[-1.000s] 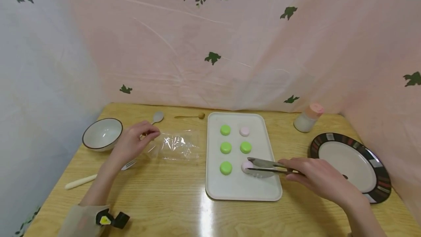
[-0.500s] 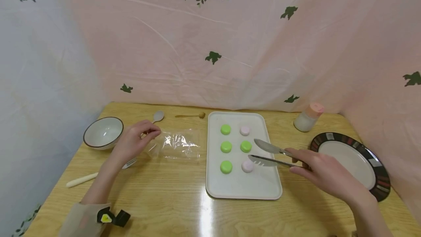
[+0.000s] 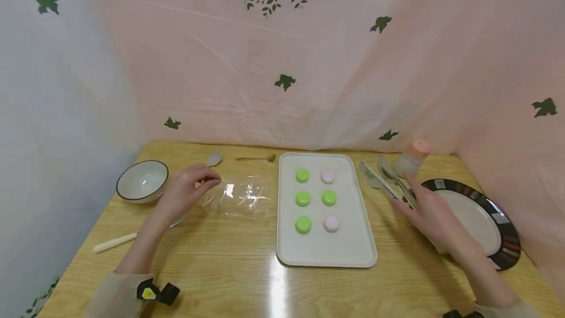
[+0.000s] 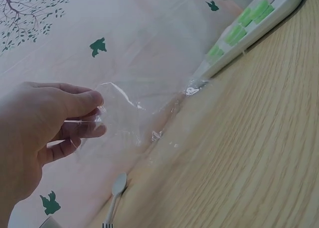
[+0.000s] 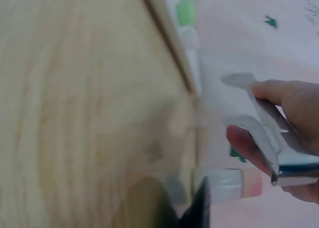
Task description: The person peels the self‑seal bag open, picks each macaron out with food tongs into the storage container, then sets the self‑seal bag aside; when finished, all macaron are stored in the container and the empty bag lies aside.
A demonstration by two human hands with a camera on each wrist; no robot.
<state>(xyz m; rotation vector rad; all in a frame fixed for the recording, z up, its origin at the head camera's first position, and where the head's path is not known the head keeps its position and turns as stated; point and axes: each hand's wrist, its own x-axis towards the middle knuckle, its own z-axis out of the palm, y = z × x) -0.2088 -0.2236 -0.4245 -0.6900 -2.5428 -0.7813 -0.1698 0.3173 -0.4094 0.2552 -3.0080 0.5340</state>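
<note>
My left hand pinches the edge of a clear plastic bag between thumb and fingers; the bag spreads out toward the tray in the left wrist view. Metal serving tongs are gripped in my right hand, their two arms spread with nothing between them. In the head view the tongs stand right of the white tray, by the plate. On the tray lie green macarons and two pale pink macarons, in two columns.
A white bowl stands at the left. A spoon, a fork and a cream-handled utensil lie near my left arm. A small golden spoon lies behind the bag. At the right are a pink-capped jar and a dark-rimmed plate.
The tongs opened from around the front pink macaron, leaving it on the tray. My right hand then moved them right, off the tray toward the jar. The left hand stays on the bag.
</note>
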